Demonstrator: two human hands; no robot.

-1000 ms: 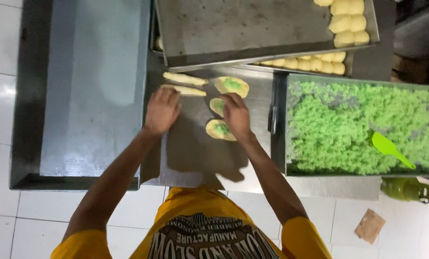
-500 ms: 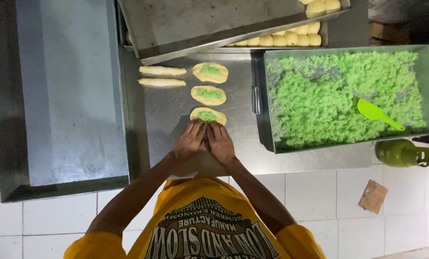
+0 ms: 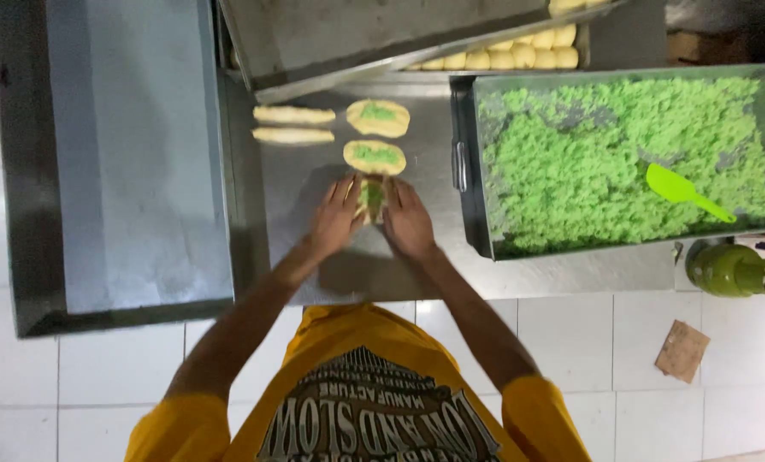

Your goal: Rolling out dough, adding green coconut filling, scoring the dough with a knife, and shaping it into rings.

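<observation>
Head cam looks straight down on your two hands meeting over one piece of dough. Your left hand [image 3: 335, 218] and right hand [image 3: 408, 221] are both cupped in from either side of the dough piece [image 3: 371, 197], fingers loosely spread and curled against its edges, so they're pinching it between them rather than gripping it in a fist. You can see a strip of green filling down the middle of it, between your fingertips.

That piece sits on the steel worktable [image 3: 314, 257], near the front middle of the bare patch. Just above your hands there's a flat dough oval with green filling [image 3: 375, 157], and another filled oval [image 3: 378, 118] past that, each a bit apart from the next. Off to the left of those are two rolled dough logs [image 3: 293, 125], lying side by side, no green showing.

Room-wise: on your right, the big metal tray of green crumble [image 3: 476, 214] has its wall and handle pretty close to your right hand, with a green scoop [image 3: 683, 192] lying in the crumble. On your left, a large empty baking tray [image 3: 134, 154] runs along the table edge, near your left forearm. Up top, another metal tray [image 3: 357, 43] overhangs a row of pale dough balls [image 3: 510, 58]. The open steel is mostly below and left of your hands. A green gas bottle [image 3: 733, 269] sits on the tiled floor at the right.
</observation>
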